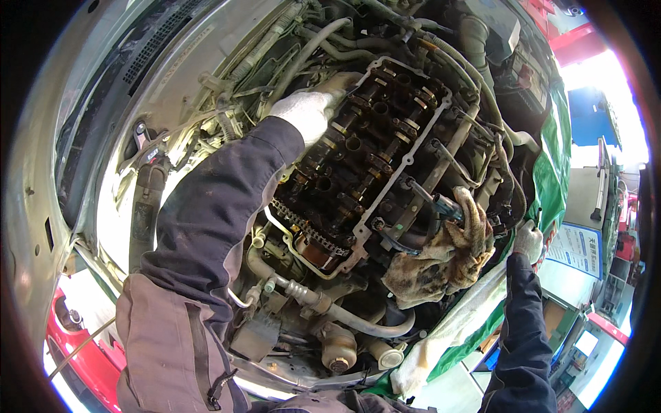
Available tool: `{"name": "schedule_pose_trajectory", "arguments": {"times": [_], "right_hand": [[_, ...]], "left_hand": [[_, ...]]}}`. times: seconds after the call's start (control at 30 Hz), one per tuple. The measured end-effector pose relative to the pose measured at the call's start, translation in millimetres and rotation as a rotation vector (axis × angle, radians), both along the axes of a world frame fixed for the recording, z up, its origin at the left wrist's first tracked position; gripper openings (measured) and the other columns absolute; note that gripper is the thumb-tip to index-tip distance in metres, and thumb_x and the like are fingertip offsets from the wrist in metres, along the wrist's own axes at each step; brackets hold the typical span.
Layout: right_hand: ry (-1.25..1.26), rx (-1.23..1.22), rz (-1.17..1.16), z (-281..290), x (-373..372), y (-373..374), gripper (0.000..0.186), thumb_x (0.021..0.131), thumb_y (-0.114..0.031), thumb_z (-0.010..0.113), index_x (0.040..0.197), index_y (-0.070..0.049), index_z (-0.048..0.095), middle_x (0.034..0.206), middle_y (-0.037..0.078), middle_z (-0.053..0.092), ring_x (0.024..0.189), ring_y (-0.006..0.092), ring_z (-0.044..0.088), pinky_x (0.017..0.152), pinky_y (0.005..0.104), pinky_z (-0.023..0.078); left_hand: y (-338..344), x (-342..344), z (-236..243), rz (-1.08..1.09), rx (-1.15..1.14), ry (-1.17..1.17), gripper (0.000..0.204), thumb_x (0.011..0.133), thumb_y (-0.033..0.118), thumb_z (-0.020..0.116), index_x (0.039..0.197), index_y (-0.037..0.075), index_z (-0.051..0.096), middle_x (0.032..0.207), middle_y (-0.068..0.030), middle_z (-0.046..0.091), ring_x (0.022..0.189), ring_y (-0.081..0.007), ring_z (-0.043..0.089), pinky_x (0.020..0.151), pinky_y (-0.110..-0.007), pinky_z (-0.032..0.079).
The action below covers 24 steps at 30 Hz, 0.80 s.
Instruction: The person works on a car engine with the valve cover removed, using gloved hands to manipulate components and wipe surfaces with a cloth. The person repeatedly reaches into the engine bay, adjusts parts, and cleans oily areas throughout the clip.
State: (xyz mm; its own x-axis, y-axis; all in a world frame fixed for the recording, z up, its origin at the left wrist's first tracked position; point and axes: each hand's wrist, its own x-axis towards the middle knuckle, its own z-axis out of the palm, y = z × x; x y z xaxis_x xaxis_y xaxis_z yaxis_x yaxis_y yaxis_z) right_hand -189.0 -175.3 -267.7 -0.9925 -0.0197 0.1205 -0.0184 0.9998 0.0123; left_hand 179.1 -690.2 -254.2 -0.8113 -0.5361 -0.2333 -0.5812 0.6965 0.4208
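Observation:
My left hand (313, 110), in a white glove with dirty fingertips, reaches to the upper left rim of an open engine's cylinder head (406, 162). Its fingers are closed together at that rim, and whatever they may hold is hidden. Inside the head, dark oily camshafts and round plug wells lie bare, with a timing chain (313, 230) at the near end. Over at the right, my right hand (529, 241), also gloved, is closed beside the green fender cover (554, 158). A thin dark piece shows by it, too small to name.
A stained brown rag (447, 258) lies over parts right of the head. Hoses and pipes (372, 323) surround the engine. A white cloth (447, 330) hangs along the front edge. The battery (527, 79) sits at the far right, and a red car (82, 351) stands at left.

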Motion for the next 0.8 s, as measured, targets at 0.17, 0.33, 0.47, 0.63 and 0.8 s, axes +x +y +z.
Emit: {"name": "schedule_pose_trajectory", "arguments": {"times": [0.17, 0.33, 0.47, 0.63, 0.8], "right_hand": [[0.068, -0.076, -0.006, -6, -5, 6, 0.057, 0.091, -0.058, 0.065, 0.092, -0.002, 0.079, 0.091, 0.028, 0.076, 0.094, 0.0493, 0.074, 0.086, 0.0567, 0.058], [0.065, -0.090, -0.012, -7, -6, 7, 0.057, 0.092, -0.056, 0.064, 0.093, -0.002, 0.079, 0.094, 0.028, 0.076, 0.095, 0.0489, 0.075, 0.087, 0.0562, 0.058], [0.046, -0.045, 0.017, -3, -3, 5, 0.058, 0.093, -0.057, 0.063, 0.097, -0.001, 0.079, 0.097, 0.029, 0.076, 0.098, 0.0492, 0.074, 0.089, 0.0562, 0.058], [0.043, -0.060, -0.030, 1, -1, -1, 0.060, 0.092, -0.058, 0.061, 0.101, -0.001, 0.079, 0.100, 0.029, 0.076, 0.101, 0.0488, 0.074, 0.090, 0.0568, 0.056], [0.046, -0.025, -0.060, 1, -1, -2, 0.062, 0.092, -0.059, 0.060, 0.101, -0.001, 0.079, 0.100, 0.029, 0.077, 0.101, 0.0484, 0.074, 0.090, 0.0562, 0.056]], "left_hand": [[2, -5, 2, 0.012, -0.084, 0.017, 0.042, 0.103, 0.024, 0.055, 0.143, 0.016, 0.067, 0.129, -0.0211, 0.073, 0.116, -0.0425, 0.070, 0.101, -0.050, 0.056], [5, -7, 3, 0.068, -0.028, 0.032, 0.044, 0.105, 0.025, 0.053, 0.148, 0.024, 0.063, 0.131, -0.0197, 0.072, 0.116, -0.0418, 0.070, 0.103, -0.051, 0.056], [7, -7, 8, 0.048, -0.016, 0.032, 0.048, 0.105, 0.022, 0.053, 0.151, 0.025, 0.061, 0.133, -0.0192, 0.072, 0.117, -0.0407, 0.070, 0.103, -0.050, 0.056], [6, -12, 15, 0.053, -0.035, -0.047, 0.044, 0.105, 0.021, 0.050, 0.147, 0.019, 0.065, 0.132, -0.0189, 0.072, 0.119, -0.0401, 0.070, 0.104, -0.049, 0.056], [6, -12, 17, 0.061, -0.045, -0.083, 0.042, 0.107, 0.023, 0.048, 0.144, 0.018, 0.067, 0.132, -0.0168, 0.073, 0.119, -0.0388, 0.070, 0.104, -0.049, 0.056]]}}
